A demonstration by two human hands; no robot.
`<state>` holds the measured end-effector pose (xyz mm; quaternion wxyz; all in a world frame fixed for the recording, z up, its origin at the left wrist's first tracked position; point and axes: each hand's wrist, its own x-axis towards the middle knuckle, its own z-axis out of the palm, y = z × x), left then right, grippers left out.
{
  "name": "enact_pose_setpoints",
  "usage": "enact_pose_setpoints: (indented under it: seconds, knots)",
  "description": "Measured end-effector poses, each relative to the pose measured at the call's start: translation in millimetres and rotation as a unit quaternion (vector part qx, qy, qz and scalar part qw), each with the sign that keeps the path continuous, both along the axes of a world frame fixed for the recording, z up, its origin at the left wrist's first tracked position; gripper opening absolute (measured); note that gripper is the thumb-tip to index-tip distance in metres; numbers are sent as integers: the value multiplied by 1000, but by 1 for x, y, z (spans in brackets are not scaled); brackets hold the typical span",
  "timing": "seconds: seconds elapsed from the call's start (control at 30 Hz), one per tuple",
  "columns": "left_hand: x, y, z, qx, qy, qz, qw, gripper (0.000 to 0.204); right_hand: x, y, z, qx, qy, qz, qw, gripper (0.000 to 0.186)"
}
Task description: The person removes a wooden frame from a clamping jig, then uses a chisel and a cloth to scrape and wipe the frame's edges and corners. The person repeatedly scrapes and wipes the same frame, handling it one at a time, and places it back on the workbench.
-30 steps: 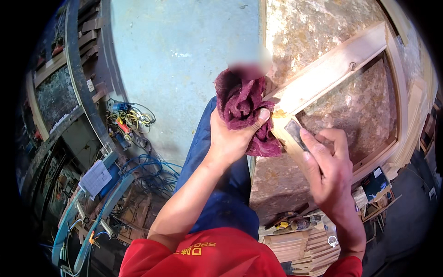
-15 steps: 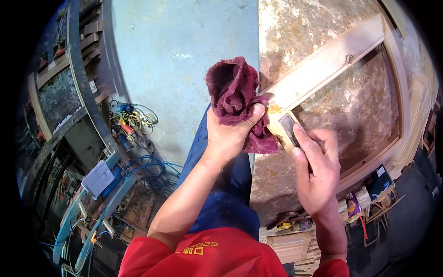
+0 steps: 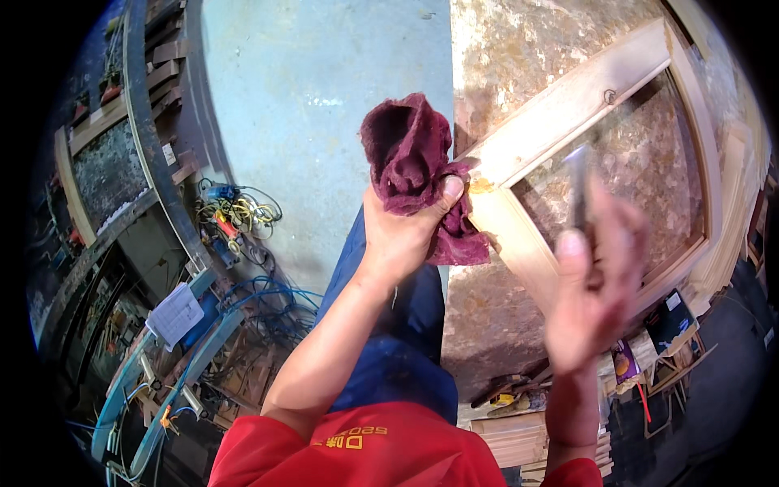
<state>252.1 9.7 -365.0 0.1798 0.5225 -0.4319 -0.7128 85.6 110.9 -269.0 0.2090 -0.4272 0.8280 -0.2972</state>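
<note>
My left hand (image 3: 399, 240) is closed round a bunched maroon cloth (image 3: 407, 146), thumb pressed on it, beside the corner of a pale wooden frame (image 3: 568, 105). Yellowish filler (image 3: 482, 186) marks the joint at that corner. My right hand (image 3: 596, 292), blurred by motion, grips a thin metal scraper (image 3: 578, 183) with its blade raised. It hovers over the frame's lower rail and opening, apart from the wood. The frame lies on a worn, stained worktable (image 3: 487, 325).
Stacked wood strips (image 3: 729, 211) lie along the right edge. Below the table are a wood pile (image 3: 511, 438), a yellow tape measure (image 3: 503, 399) and a purple packet (image 3: 624, 362). Power tools with tangled cords (image 3: 231, 215) and blue hoses (image 3: 272, 296) lie on the left floor.
My right hand has lifted the scraper off the frame's corner and moved right, tipping the blade upward. The left hand and cloth stay nearly in place.
</note>
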Motion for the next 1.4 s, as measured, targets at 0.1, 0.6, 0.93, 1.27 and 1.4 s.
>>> enact_pose_setpoints:
  seconds: [0.1,0.6,0.93,1.27,1.4]
  knots:
    - [-2,-1,5,23,22,25,999,43,-33,-10,-8,-55,57,101,992,47]
    - [0,-4,-2,25,12,9,1000,49,-91,-74,-15,-32,134,480,866,25]
    - [-3,-5,-3,2,24,11,1000,46,-95,-85,-23,-35,73,509,857,20]
    - [20,18,52,2,34,-17,999,46,-27,-4,-1,48,-42,325,943,16]
    - [20,2,61,32,-58,37,997,41,0,8,1,22,-273,187,943,27]
